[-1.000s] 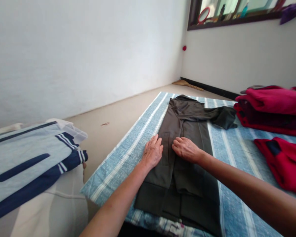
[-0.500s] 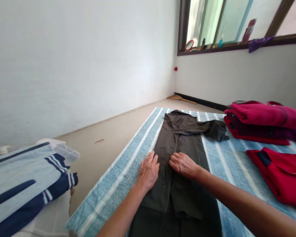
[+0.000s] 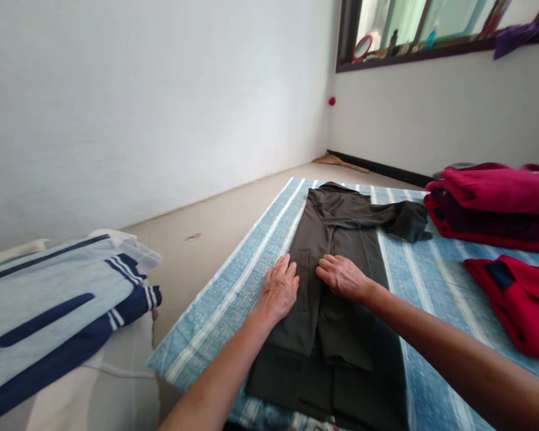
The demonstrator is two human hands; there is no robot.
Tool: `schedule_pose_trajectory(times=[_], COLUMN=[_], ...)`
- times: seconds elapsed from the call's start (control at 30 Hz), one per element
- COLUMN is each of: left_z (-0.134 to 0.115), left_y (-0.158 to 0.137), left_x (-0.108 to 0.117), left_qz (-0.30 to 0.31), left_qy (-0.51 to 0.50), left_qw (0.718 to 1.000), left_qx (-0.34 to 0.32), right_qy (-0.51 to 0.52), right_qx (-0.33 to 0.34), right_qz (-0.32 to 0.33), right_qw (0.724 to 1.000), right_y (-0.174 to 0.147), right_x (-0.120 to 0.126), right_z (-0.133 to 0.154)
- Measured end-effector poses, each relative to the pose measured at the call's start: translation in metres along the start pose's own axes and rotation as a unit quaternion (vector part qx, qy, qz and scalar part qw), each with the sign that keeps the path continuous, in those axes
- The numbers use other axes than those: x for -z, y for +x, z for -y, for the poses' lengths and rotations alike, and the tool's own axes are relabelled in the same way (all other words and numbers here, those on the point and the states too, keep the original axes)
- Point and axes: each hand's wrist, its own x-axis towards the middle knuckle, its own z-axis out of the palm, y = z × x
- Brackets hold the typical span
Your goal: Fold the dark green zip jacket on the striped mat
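A dark grey-brown long coat (image 3: pixel 312 239) lies partly folded on a blue-and-white striped cloth (image 3: pixel 247 257), its collar at the far end. One sleeve stretches out to the right, and another part is laid lengthwise down the body. My left hand (image 3: pixel 281 288) rests on the coat's left edge with its fingers extended together. Curled fingers of my right hand (image 3: pixel 341 276) grip the fabric near the middle of the coat. The fingertips of the right hand are partly hidden from view.
Folded red and magenta clothes (image 3: pixel 498 188) are stacked at the right, with a red folded garment (image 3: pixel 521 305) nearer. A grey and navy striped-cuff garment (image 3: pixel 67 305) lies at the left. A broom (image 3: pixel 341 161) is on the floor by the far wall.
The view has tilted down and shifted slightly left, showing more of the coat's near end. Both hands keep nearly the same places on the coat.
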Motion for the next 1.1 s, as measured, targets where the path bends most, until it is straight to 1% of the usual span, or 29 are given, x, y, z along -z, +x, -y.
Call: schedule_pose_trajectory(times=[0.1,0.2,0.27,0.4,0.5,0.57,0.8,1.0,1.1], left_z=[-0.004,-0.006,-0.006,-0.006,-0.006,-0.006,-0.007,-0.007,-0.009], left_y=[-0.001,-0.002,-0.002,-0.002,-0.003,-0.004,-0.008,-0.012,-0.009], left_x=[-0.001,-0.003,-0.004,-0.003,-0.002,-0.001,-0.003,0.001,0.005], left_qz=[-0.003,-0.006,-0.004,0.006,0.01,0.009,0.02,0.022,0.027], left_qy=[-0.012,-0.018,-0.016,-0.012,-0.012,-0.013,-0.015,-0.012,0.0], left_qw=[1.0,1.0,1.0,1.0,1.0,1.0,1.0,1.0,1.0], left_qx=[-0.003,-0.003,-0.005,-0.007,-0.008,-0.01,-0.008,-0.014,-0.008], right_qy=[0.005,0.008,0.015,0.037,0.051,0.054,0.084,0.094,0.095], right_qx=[-0.01,-0.006,0.022,0.115,0.154,0.158,0.137,0.135,0.134], right_qz=[0.002,0.004,0.001,-0.029,-0.048,-0.044,-0.01,-0.003,-0.003], right_qw=[1.0,1.0,1.0,0.992,0.986,0.985,0.987,0.986,0.986], right_y=[-0.005,-0.007,-0.008,-0.009,-0.012,-0.016,-0.023,-0.023,-0.023], right_x=[0.002,0.004,0.008,0.018,0.023,0.024,0.023,0.026,0.028], right_z=[-0.002,0.004,0.014,0.039,0.053,0.056,0.052,0.053,0.052])
